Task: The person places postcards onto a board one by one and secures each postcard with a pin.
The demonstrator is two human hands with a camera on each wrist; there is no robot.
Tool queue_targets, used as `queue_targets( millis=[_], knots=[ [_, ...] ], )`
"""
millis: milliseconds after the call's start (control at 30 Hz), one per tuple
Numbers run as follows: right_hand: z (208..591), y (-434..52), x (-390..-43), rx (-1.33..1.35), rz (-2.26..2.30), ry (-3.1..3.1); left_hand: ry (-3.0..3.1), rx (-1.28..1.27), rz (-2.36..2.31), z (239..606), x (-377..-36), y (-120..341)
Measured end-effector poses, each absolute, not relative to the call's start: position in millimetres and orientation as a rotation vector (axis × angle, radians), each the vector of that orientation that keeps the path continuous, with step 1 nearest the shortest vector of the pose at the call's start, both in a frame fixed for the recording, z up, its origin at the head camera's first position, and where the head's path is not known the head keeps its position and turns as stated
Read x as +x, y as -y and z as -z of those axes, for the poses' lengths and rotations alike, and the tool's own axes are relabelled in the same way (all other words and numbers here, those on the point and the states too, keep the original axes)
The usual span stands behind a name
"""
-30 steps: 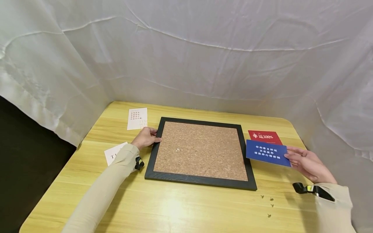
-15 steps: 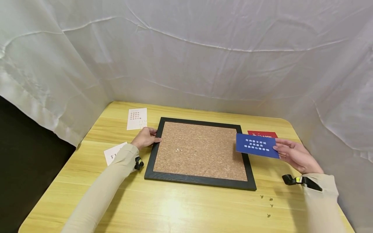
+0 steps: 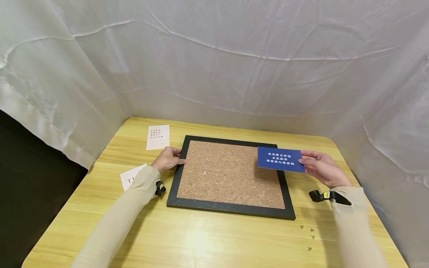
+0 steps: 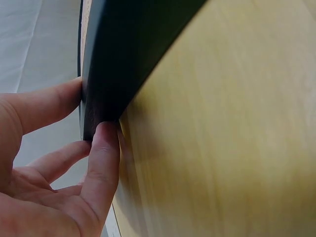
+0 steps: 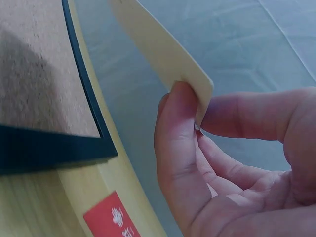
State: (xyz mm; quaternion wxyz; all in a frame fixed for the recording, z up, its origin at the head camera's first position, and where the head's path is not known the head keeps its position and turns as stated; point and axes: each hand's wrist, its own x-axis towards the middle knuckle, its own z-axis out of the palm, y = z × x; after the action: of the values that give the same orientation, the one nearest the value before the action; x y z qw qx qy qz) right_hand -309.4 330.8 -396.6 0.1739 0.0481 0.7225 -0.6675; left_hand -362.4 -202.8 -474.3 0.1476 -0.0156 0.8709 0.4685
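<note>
A corkboard (image 3: 231, 173) in a black frame lies flat on the table. My left hand (image 3: 166, 159) grips the frame's left edge; in the left wrist view the thumb (image 4: 54, 103) is on its face and a fingertip touches its outer side. Between thumb and fingers my right hand (image 3: 320, 167) pinches the right end of a blue card (image 3: 279, 159) with white writing. The card hangs above the board's upper right part, apart from it, casting a shadow on the cork. Its plain back (image 5: 158, 49) shows in the right wrist view.
A white card (image 3: 158, 137) lies at the back left, another white card (image 3: 131, 178) partly under the left sleeve. In the right wrist view a red card (image 5: 114, 217) lies beside the frame. Several small pins (image 3: 312, 229) lie off the board's near right corner. Pale curtains surround the table.
My right hand has carried the blue card left and away from me, from beside the frame to over the cork. The red card is now hidden in the head view. The left hand stays put.
</note>
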Motion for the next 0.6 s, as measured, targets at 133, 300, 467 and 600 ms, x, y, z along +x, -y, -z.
queue_targets(
  millis=[133, 300, 467, 600],
  knots=[
    [396, -319, -318, 0.134, 1.880, -2.054, -2.510, -0.040, -1.351, 474, -363, 203],
    [397, -302, -327, 0.113, 1.861, -2.077, -2.515, -0.043, -1.346, 475, -363, 203],
    [396, -288, -334, 0.128, 1.786, -2.133, -2.503, -0.041, -1.356, 476, -363, 202],
    [395, -276, -339, 0.124, 1.754, -2.163, -2.492, -0.043, -1.367, 476, -364, 201]
  ],
)
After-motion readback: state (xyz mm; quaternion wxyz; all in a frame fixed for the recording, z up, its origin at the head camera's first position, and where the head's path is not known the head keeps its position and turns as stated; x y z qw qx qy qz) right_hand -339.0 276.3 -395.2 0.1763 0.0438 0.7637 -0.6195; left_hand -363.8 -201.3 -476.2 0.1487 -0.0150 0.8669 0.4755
